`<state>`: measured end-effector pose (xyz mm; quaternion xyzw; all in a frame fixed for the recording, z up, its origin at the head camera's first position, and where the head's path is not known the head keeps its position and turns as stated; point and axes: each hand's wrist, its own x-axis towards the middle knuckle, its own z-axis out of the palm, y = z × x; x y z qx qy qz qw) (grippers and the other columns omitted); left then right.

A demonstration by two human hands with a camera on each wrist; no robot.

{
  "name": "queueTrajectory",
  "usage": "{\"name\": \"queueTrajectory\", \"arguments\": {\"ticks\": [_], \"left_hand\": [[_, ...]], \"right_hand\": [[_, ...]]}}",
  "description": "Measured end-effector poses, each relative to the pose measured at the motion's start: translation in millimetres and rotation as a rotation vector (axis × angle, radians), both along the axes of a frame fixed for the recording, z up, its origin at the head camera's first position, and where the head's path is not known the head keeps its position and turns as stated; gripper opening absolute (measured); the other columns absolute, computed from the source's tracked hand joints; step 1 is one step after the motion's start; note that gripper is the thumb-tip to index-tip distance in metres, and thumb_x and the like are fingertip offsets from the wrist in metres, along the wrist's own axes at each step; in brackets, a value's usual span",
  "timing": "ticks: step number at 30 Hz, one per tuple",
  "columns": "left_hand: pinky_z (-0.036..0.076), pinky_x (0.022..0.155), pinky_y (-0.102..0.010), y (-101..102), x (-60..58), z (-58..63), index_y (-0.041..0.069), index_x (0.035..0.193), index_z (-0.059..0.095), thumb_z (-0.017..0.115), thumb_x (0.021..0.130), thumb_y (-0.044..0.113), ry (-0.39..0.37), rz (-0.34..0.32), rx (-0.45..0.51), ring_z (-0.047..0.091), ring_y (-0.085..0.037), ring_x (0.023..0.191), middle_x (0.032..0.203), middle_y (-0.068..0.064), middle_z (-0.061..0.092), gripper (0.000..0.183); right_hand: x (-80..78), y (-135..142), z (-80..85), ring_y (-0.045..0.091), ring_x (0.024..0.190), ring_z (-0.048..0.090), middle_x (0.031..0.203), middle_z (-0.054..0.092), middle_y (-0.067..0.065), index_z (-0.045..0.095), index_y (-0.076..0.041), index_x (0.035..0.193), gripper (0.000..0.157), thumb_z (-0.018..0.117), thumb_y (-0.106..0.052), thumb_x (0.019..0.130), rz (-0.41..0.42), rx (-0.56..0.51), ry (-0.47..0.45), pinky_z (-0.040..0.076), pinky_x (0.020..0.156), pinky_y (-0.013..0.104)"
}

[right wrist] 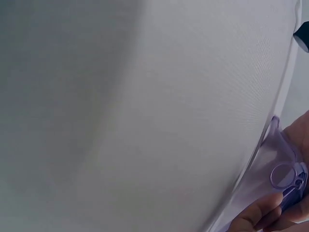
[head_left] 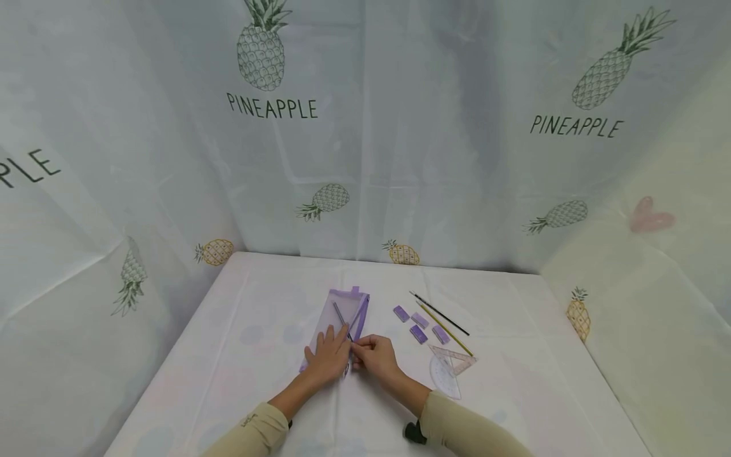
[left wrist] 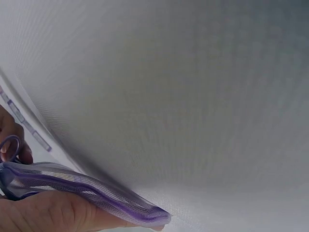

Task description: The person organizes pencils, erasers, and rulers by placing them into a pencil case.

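A purple mesh pencil case (head_left: 323, 312) lies slanted on the table, with a slim grey pen-like item (head_left: 338, 312) showing through it. My left hand (head_left: 327, 357) rests across its near part, fingers spread over the mesh, and holds the side by the zip. In the left wrist view, that zipped edge (left wrist: 91, 193) runs along my hand. Just right of it, my right hand (head_left: 374, 357) pinches scissors with purple handles at the mouth of the case. One round handle (right wrist: 283, 176) shows in the right wrist view; the blades are hidden.
Several purple erasers (head_left: 419, 334) lie to the right, beside a black pencil (head_left: 440, 313) and a yellow pencil (head_left: 445, 327). Nearer me, a clear set square (head_left: 464, 363) overlaps a clear protractor (head_left: 443, 379). Pineapple-printed cloth (head_left: 422, 158) hangs behind the table.
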<state>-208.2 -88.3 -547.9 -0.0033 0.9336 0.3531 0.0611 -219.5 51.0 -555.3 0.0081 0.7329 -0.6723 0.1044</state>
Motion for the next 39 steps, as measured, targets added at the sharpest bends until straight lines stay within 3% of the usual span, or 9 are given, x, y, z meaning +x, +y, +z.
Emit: {"name": "queueTrajectory", "arguments": {"ticks": [4, 8, 12, 18, 22, 26, 29, 33, 39], "left_hand": [[0.006, 0.106, -0.081, 1.3, -0.2, 0.0, 0.016, 0.152, 0.04, 0.029, 0.106, 0.033, 0.005, -0.003, 0.009, 0.018, -0.054, 0.146, 0.159, -0.026, 0.026, 0.051], [0.006, 0.107, -0.081, 2.1, -0.7, 0.8, 0.015, 0.151, 0.041, 0.028, 0.106, 0.032, -0.004, -0.003, 0.014, 0.018, -0.053, 0.146, 0.159, -0.026, 0.026, 0.05], [0.006, 0.108, -0.08, 2.6, -1.0, 0.5, 0.013, 0.151, 0.042, 0.028, 0.106, 0.032, -0.014, 0.001, 0.013, 0.018, -0.052, 0.147, 0.159, -0.026, 0.027, 0.051], [0.006, 0.108, -0.079, 1.7, -0.4, -1.9, 0.011, 0.15, 0.042, 0.027, 0.106, 0.032, -0.018, -0.007, 0.004, 0.017, -0.051, 0.147, 0.16, -0.026, 0.025, 0.052], [0.005, 0.108, -0.079, 0.8, 0.7, -2.3, 0.008, 0.149, 0.044, 0.028, 0.106, 0.033, -0.019, -0.009, -0.011, 0.017, -0.051, 0.147, 0.16, -0.026, 0.024, 0.053], [0.005, 0.108, -0.08, 0.9, 1.0, -1.3, 0.004, 0.146, 0.046, 0.03, 0.105, 0.033, -0.014, 0.001, -0.023, 0.016, -0.051, 0.147, 0.159, -0.029, 0.024, 0.053], [0.005, 0.108, -0.079, 1.5, 0.1, -0.6, 0.003, 0.145, 0.047, 0.031, 0.105, 0.033, -0.009, 0.01, -0.03, 0.015, -0.051, 0.147, 0.159, -0.029, 0.024, 0.053], [0.006, 0.108, -0.079, 2.1, -0.8, -1.1, 0.003, 0.145, 0.047, 0.031, 0.105, 0.034, -0.011, 0.01, -0.046, 0.016, -0.051, 0.147, 0.159, -0.028, 0.024, 0.053], [0.005, 0.108, -0.08, 3.0, -0.8, -1.5, 0.004, 0.146, 0.047, 0.03, 0.105, 0.034, -0.021, 0.002, -0.056, 0.016, -0.052, 0.147, 0.161, -0.023, 0.026, 0.054]], "right_hand": [[-2.1, -0.6, 0.3, 0.005, 0.054, 0.058, 0.068, 0.066, 0.0, 0.073, 0.007, 0.097, 0.021, 0.067, -0.013, 0.093, 0.023, 0.066, 0.029, 0.053, 0.054, 0.021], [-4.0, 3.5, -1.8, 0.003, 0.048, 0.046, 0.055, 0.054, -0.007, 0.078, 0.002, 0.095, 0.024, 0.063, -0.018, 0.095, 0.101, 0.164, 0.068, 0.038, 0.046, 0.018], [-2.9, 9.2, -2.7, 0.004, 0.044, 0.04, 0.051, 0.049, -0.007, 0.077, 0.002, 0.098, 0.024, 0.063, -0.016, 0.094, 0.178, 0.155, 0.063, 0.033, 0.044, 0.019], [1.4, 24.6, 3.0, 0.01, 0.056, 0.051, 0.08, 0.067, 0.014, 0.07, 0.006, 0.114, 0.029, 0.06, -0.014, 0.097, 0.167, 0.105, 0.069, 0.042, 0.047, 0.023], [2.0, 39.0, 9.4, 0.017, 0.066, 0.059, 0.098, 0.069, 0.023, 0.068, 0.005, 0.12, 0.031, 0.06, -0.016, 0.097, 0.157, 0.153, 0.127, 0.047, 0.049, 0.027], [1.7, 53.0, 17.5, 0.024, 0.081, 0.066, 0.112, 0.07, 0.014, 0.068, -0.003, 0.124, 0.034, 0.063, -0.023, 0.097, 0.158, 0.304, 0.314, 0.054, 0.062, 0.027], [0.5, 61.8, 21.6, 0.029, 0.107, 0.066, 0.13, 0.065, 0.01, 0.064, -0.007, 0.131, 0.042, 0.065, -0.029, 0.095, 0.156, 0.469, 0.523, 0.056, 0.086, 0.038], [-1.0, 69.9, 25.1, 0.037, 0.138, 0.045, 0.155, 0.043, 0.011, 0.051, -0.011, 0.145, 0.061, 0.066, -0.038, 0.092, 0.204, 0.668, 0.727, 0.039, 0.108, 0.06], [3.5, 77.4, 26.4, 0.039, 0.145, 0.034, 0.164, 0.025, 0.011, 0.043, -0.013, 0.15, 0.075, 0.058, -0.056, 0.091, 0.239, 0.909, 0.908, 0.024, 0.111, 0.069]]}}
